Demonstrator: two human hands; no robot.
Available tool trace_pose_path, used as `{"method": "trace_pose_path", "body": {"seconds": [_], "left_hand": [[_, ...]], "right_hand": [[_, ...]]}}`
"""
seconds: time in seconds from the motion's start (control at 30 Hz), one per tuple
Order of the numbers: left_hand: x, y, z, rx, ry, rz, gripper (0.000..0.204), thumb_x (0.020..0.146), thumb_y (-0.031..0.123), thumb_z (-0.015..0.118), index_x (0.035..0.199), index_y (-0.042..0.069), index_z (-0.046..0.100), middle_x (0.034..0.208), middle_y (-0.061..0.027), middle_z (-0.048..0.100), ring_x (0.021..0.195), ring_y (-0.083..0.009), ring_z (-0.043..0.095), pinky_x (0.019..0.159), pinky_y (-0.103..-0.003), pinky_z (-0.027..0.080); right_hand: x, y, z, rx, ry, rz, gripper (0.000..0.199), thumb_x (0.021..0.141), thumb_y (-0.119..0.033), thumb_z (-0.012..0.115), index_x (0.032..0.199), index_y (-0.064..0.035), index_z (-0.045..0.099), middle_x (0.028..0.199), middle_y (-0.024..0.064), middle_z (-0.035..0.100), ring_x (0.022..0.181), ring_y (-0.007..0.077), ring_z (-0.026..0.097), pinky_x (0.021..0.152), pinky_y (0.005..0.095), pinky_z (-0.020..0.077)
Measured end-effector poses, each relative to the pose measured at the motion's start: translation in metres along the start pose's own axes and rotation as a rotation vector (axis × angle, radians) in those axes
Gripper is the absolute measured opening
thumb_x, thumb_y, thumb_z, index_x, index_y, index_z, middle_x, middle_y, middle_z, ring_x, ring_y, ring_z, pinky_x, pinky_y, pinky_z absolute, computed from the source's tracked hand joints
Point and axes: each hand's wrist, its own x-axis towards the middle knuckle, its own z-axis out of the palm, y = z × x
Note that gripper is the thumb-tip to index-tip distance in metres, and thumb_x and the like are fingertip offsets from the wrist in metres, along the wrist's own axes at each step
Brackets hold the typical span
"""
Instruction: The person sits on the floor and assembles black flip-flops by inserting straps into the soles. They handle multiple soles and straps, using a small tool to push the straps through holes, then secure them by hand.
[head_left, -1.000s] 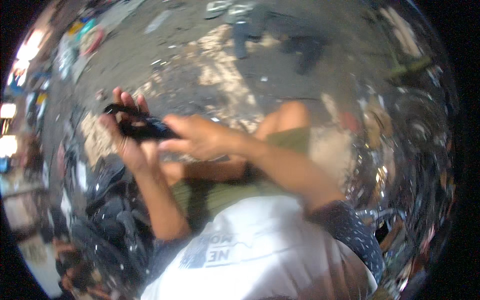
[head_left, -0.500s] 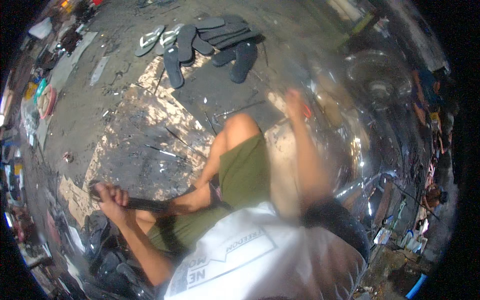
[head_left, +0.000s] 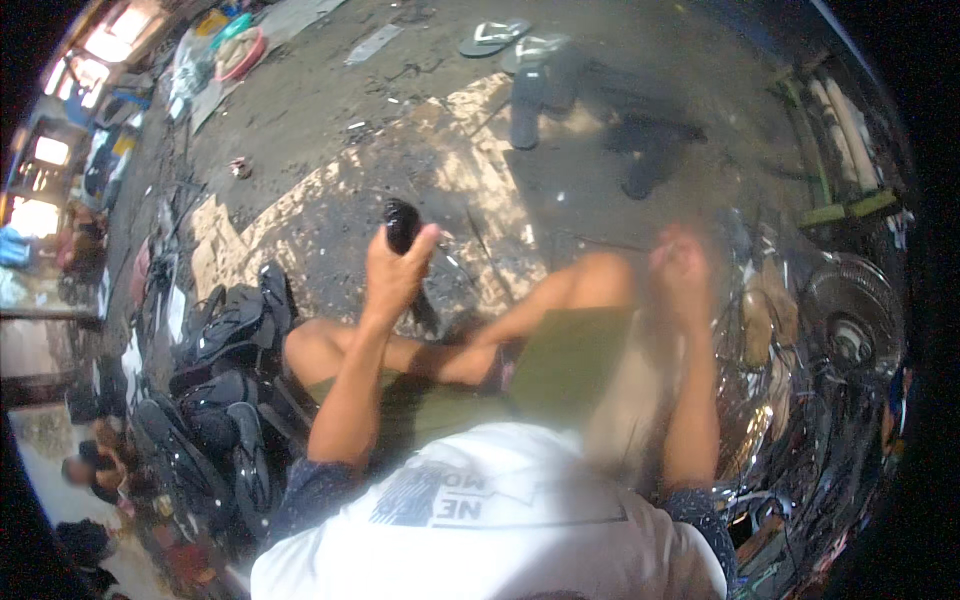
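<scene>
Since the earlier frames, the left hand has been raised from low at the person's left side, where both hands were together on the dark object, and it is now lifted in front of the left knee, while the right hand has been taken away from the object and moved far to the right. The two hands are now well apart, with the bent legs in green shorts between them. The left hand is closed around a dark, short, tool-like object, whose rounded upper end is seen above the fingers; a thin dark part seems to continue below the hand, but this cannot be told with certainty. The object is held upright above the worn cardboard sheets that are spread on the ground just beyond the left hand. The right hand is blurred, so it cannot be told whether its fingers are open or closed, and nothing is clearly seen in it. Beside the left forearm, toward the person's left, a heap of black parts and bags is lying. Farther ahead of both hands, several sandals are lying on the grey ground. Near the right hand, toward the person's right, a round fan with a wire guard is standing among shiny clutter. A white shirt is worn by the person.
</scene>
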Motion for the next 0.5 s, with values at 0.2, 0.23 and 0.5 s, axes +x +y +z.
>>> {"method": "trace_pose_path", "body": {"seconds": [0.2,0.23,0.5], "left_hand": [[0.007,-0.004,0.019,0.031,0.08,0.191,0.018,0.095,0.019,0.077,0.095,0.005,0.066,0.075,0.0014,0.065,0.065,-0.0068,0.057,0.057,-0.025,0.046],[0.008,-0.006,0.018,0.077,0.114,0.288,0.019,0.094,0.019,0.078,0.098,0.004,0.067,0.079,0.0,0.067,0.068,-0.0077,0.06,0.06,-0.026,0.048],[-0.017,-0.011,0.021,0.106,-0.032,0.38,0.024,0.091,0.014,0.079,0.11,0.003,0.072,0.092,-0.0045,0.075,0.081,-0.0103,0.069,0.072,-0.028,0.056]], "right_hand": [[-0.096,-0.035,0.142,0.222,-0.811,0.103,0.05,0.111,-0.046,0.042,0.124,-0.0006,0.058,0.098,0.0058,0.064,0.088,0.0133,0.061,0.077,0.029,0.0525],[-0.107,-0.043,0.154,0.162,-0.827,-0.001,0.056,0.111,-0.049,0.039,0.123,0.0025,0.058,0.096,0.0059,0.062,0.085,0.0122,0.06,0.073,0.0281,0.0514],[-0.093,-0.06,0.187,0.177,-0.878,0.354,0.085,0.102,-0.074,0.032,0.121,0.0045,0.058,0.093,0.0039,0.058,0.078,0.0114,0.055,0.07,0.026,0.0475]]}}
